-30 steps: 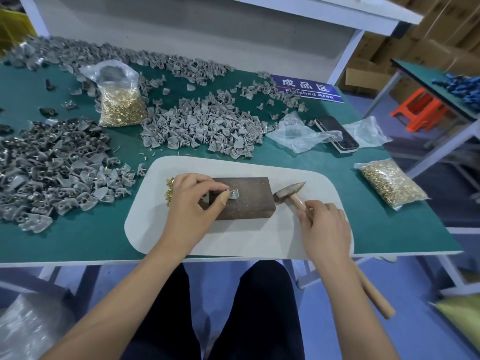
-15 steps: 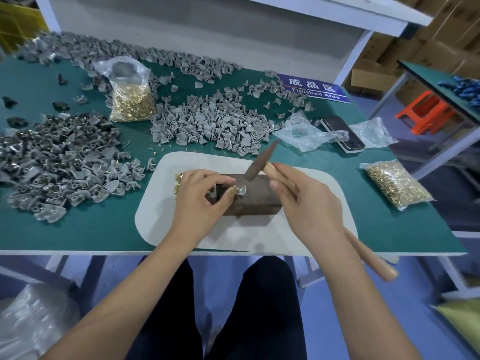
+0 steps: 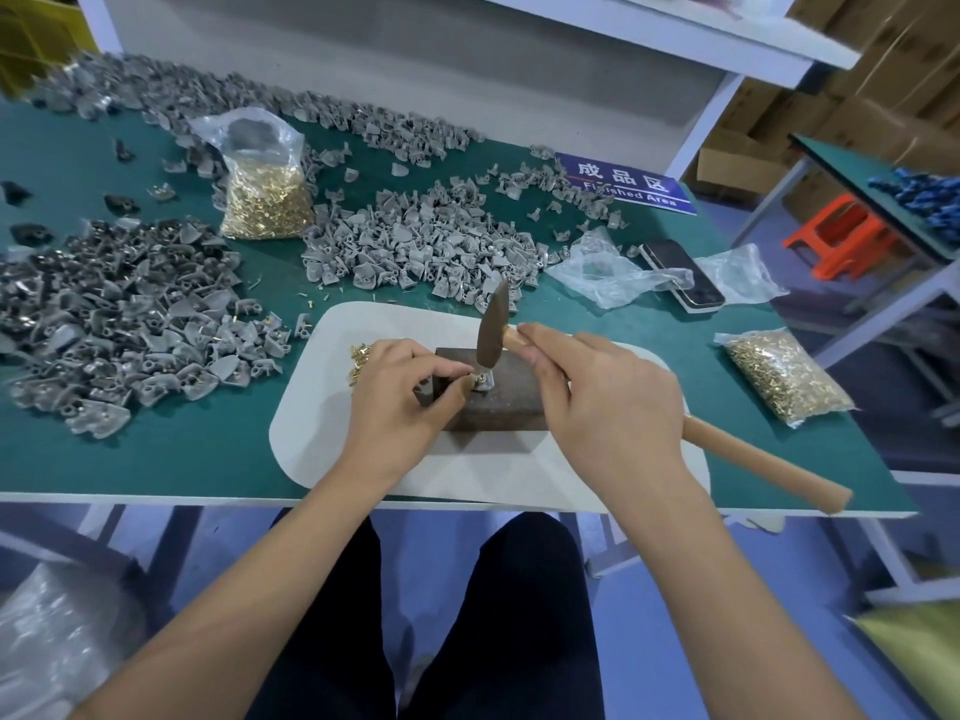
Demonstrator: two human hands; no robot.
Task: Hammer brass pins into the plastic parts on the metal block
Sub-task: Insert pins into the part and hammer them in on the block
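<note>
A dark metal block point(image 3: 511, 400) lies on a white mat point(image 3: 498, 470) at the table's front edge. My left hand point(image 3: 397, 392) pinches a small grey plastic part point(image 3: 482, 381) on top of the block, a brass pin standing in it. My right hand point(image 3: 608, 402) grips the wooden handle of a hammer point(image 3: 491, 332) close under its head. The hammer head stands nearly upright with its face down on the part. A small heap of loose brass pins point(image 3: 358, 356) lies on the mat left of my left hand.
Heaps of grey plastic parts point(image 3: 421, 246) cover the green table behind and to the left point(image 3: 119, 314). Bags of brass pins stand at back left point(image 3: 265, 200) and lie at right point(image 3: 784, 374). A phone point(image 3: 680, 275) and empty plastic bags point(image 3: 608, 267) lie at back right.
The hammer went from resting right of the block, up over it, then down onto the part. My left hand kept its pinch on the part.
</note>
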